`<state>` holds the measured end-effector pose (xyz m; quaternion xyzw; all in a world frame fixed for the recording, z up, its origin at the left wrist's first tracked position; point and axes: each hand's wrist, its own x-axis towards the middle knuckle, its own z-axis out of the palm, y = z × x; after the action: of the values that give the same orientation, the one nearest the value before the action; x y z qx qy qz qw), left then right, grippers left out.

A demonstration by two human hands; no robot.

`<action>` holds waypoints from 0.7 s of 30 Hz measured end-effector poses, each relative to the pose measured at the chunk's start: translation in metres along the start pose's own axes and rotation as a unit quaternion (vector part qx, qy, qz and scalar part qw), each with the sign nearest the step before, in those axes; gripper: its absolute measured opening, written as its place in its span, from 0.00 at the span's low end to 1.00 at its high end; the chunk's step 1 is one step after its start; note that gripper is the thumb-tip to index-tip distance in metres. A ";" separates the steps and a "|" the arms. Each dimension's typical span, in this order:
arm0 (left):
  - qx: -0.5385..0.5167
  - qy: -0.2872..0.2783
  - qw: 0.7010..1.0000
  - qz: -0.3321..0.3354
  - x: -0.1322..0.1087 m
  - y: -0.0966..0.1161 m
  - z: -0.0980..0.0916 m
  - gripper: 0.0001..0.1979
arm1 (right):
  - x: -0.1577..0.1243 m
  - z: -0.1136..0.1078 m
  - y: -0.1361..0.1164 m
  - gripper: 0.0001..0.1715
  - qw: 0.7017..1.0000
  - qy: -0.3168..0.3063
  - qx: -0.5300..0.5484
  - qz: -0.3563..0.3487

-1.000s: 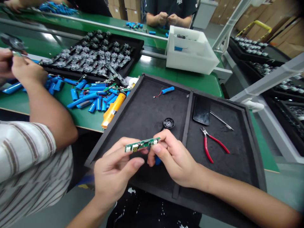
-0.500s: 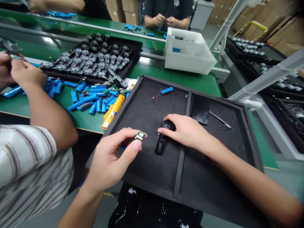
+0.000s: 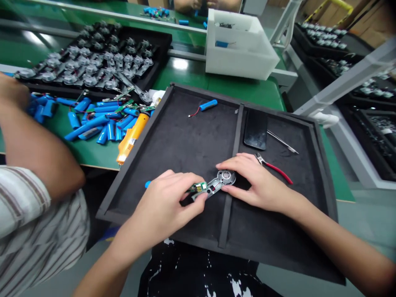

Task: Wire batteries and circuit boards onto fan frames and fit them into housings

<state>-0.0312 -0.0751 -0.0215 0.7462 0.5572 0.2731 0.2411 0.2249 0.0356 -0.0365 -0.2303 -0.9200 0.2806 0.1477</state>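
My left hand [image 3: 173, 198] pinches a small green circuit board [image 3: 199, 187] with a display of digits on it. A blue battery cell end [image 3: 147, 184] pokes out behind that hand. My right hand [image 3: 250, 179] grips the round head of a paddle-shaped plastic housing [image 3: 214, 186], thumb below and fingers above. The housing's grey inner side faces up, with a round part seated in the head. Its narrow handle reaches to my left fingertips, and the board lies over the handle's end. Whether the board touches the housing, I cannot tell.
Beneath my hands is a black divided tray [image 3: 227, 222]. On it lie a blue battery [image 3: 208, 105], a phone [image 3: 255, 130], tweezers [image 3: 283, 142] and red-handled cutters [image 3: 275, 167]. Left are a yellow electric screwdriver [image 3: 133, 138], piled batteries [image 3: 105, 119] and a co-worker's arm [image 3: 37, 136]. A white bin [image 3: 238, 64] stands behind.
The housing has turned from its black outside to its grey inside and shifted slightly right. My left hand has brought the circuit board over to its handle. The camera view has shifted, uncovering the cutters.
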 end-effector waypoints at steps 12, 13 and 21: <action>0.045 -0.043 0.998 -0.017 0.006 0.000 0.025 0.05 | -0.004 0.008 0.000 0.23 1.000 0.016 0.013 -0.020; 0.040 -0.037 0.998 -0.025 0.005 0.000 0.025 0.05 | -0.003 0.006 -0.002 0.23 1.000 0.010 0.006 -0.010; -0.004 0.008 1.000 -0.026 0.002 -0.002 0.027 0.06 | 0.003 0.028 -0.032 0.24 0.995 0.075 -0.035 -0.052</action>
<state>-0.0141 -0.0742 -0.0424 0.7279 0.5777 0.2751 0.2464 0.2004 0.0014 -0.0397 -0.2076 -0.9264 0.2222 0.2220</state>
